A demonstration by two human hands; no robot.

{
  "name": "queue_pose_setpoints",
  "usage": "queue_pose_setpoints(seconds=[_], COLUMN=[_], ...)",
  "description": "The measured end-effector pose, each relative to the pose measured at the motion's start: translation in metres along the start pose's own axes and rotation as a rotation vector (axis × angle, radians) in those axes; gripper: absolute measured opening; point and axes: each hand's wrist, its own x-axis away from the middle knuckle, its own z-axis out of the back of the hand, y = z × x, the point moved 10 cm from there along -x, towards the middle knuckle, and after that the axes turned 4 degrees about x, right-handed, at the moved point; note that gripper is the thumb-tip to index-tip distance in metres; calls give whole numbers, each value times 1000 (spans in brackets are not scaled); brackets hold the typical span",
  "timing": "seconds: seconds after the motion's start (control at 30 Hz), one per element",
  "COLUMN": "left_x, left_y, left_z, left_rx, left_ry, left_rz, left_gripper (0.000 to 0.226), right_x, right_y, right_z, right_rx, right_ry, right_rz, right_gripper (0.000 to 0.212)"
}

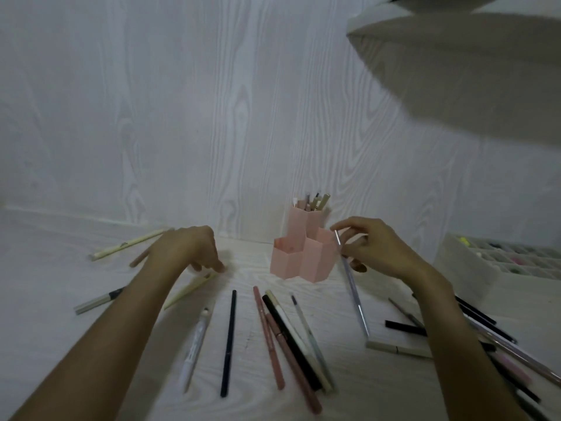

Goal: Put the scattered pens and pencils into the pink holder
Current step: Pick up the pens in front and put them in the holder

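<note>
Closest to the camera, a loose fan of pens (288, 338) lies on the white desk (349, 390) in front of the pink holder (303, 256), among them a black pen (228, 343) and a white marker (194, 344) further left. More pens (498, 338) crowd the desk to the holder's right, under the right forearm, up to a clear compartment box (498, 262). A patch of bare desk stays open directly left of the holder, and the wood-grain wall (182, 117) closes in just behind it. The holder's tall rear cell already carries several pens (312, 202); its lower front cells look empty.

The right hand (382, 250) hovers just right of the holder, thumb and fingertips pinched on a thin pale-blue pen (353, 287) that slants down toward the camera. The left hand (188, 247) sits well left of the holder, palm down, fingers curled with the fingertips touching a cream pencil (191, 290); I cannot tell if it grips it. Another cream pencil (127, 244) lies beyond that hand.
</note>
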Motion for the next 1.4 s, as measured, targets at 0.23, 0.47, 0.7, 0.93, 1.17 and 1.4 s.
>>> queue_pose_setpoints(seconds=[0.23, 0.47, 0.7, 0.93, 1.17, 1.4], left_x=[-18, -23, -23, -21, -20, -16], left_y=[-8, -12, -18, -23, -22, -19], left_z=[-16, -20, -18, -14, -13, -4], left_rx=[42, 114, 168, 168, 172, 171], left_ry=[-24, -28, -72, -52, -44, -1], left_rz=[-1, -43, -40, -41, -48, -66], left_gripper=[42, 43, 38, 41, 40, 33], right_x=[42, 66, -4, -31, -41, -31], right_y=[-68, -89, -85, -59, -50, -47], right_z=[77, 95, 81, 38, 11, 10], right_rx=[-229, -260, -75, 61, 487, 246], right_ry=[754, 1153, 975, 810, 698, 543], right_rz=[368, 519, 391, 250, 138, 144], right_gripper=[28, 26, 26, 17, 24, 37])
